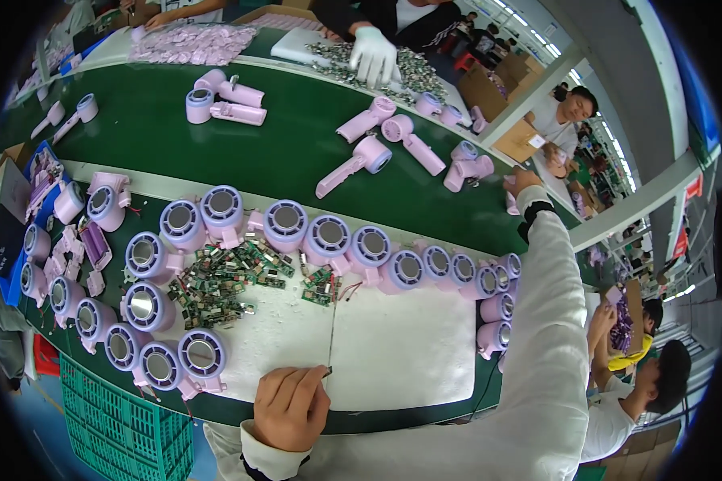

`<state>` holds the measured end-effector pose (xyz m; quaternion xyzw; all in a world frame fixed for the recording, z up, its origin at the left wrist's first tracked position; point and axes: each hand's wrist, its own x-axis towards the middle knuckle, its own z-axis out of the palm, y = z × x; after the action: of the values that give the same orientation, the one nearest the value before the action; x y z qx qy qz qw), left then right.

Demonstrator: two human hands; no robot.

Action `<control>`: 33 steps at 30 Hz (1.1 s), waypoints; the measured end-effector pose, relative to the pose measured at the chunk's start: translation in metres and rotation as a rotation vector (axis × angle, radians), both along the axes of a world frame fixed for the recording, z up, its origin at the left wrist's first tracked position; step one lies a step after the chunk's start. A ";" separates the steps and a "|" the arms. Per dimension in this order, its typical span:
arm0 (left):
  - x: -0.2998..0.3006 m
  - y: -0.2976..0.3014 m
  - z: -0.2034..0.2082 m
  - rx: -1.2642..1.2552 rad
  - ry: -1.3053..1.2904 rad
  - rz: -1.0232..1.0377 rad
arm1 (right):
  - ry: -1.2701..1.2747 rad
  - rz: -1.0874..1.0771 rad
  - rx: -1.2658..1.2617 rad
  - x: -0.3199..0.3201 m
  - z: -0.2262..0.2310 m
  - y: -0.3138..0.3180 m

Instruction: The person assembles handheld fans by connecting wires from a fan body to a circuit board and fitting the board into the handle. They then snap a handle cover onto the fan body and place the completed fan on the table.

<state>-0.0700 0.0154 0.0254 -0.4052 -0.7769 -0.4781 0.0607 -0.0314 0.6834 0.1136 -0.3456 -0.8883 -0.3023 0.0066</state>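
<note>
head view: 2 hands, left hand (290, 405) fisted, right hand (524, 181) outstretched.

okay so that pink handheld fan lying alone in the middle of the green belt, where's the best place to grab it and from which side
Probably by the handle. The pink fan lies flat on the green belt, its slim straight handle running down-left from the round head. Come from above and close across the handle near its middle; the head is bulkier and harder to pinch.

Green crate (128, 425) at lower left, pile of circuit boards (217, 280), white-gloved co-worker (373, 52)

left hand (290, 406) fisted, right arm (547, 321) outstretched
</note>
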 end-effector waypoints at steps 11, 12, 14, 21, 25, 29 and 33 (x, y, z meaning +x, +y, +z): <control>0.001 -0.008 0.003 0.053 -0.090 -0.019 | 0.761 0.391 -0.228 0.081 0.097 -0.331; 0.000 -0.008 0.005 0.069 -0.131 -0.042 | 0.746 0.444 -0.200 0.095 0.093 -0.364; -0.001 -0.008 0.009 0.059 -0.181 -0.077 | 0.491 0.596 -0.101 0.122 0.091 -0.423; 0.003 0.001 0.008 0.242 -0.844 -0.319 | 0.197 0.967 -0.416 0.149 0.013 -0.488; 0.004 -0.001 0.007 0.274 -0.726 -0.338 | 0.357 0.890 -0.609 0.144 -0.026 -0.512; 0.010 -0.009 0.003 0.273 -0.733 -0.350 | 0.446 0.867 -1.003 0.135 -0.038 -0.514; 0.015 -0.014 0.003 0.259 -0.726 -0.329 | 0.578 0.499 -1.058 0.115 -0.032 -0.515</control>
<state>-0.0547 0.0018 0.0288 -0.3181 -0.6063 -0.6869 -0.2437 0.0836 0.1685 0.0811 -0.1531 -0.9331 0.2916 0.1443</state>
